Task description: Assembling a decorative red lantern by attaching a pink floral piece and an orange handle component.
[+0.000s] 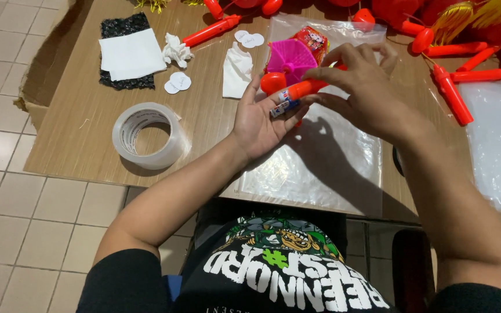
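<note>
My left hand (259,119) lies palm up over the table, fingers stretched, with an orange plastic stick (297,93) bearing a blue-and-white label resting across its fingers. My right hand (363,87) is curled over the stick's far end, pinching it with thumb and fingers. Just behind the hands sits a pink pleated fan-shaped piece (291,58) with a red printed part (313,39) and a red round knob (272,81). Under the hands lies a clear plastic bag (326,162) flat on the brown table (82,127).
A roll of clear tape (146,136) stands left of my left arm. Beyond it lie white paper on black mesh (130,53), crumpled tissue (176,51), white round stickers (177,82) and a folded white piece (236,72). Red sticks (453,93) and red lantern parts fill the far right, beside more clear bags (500,139).
</note>
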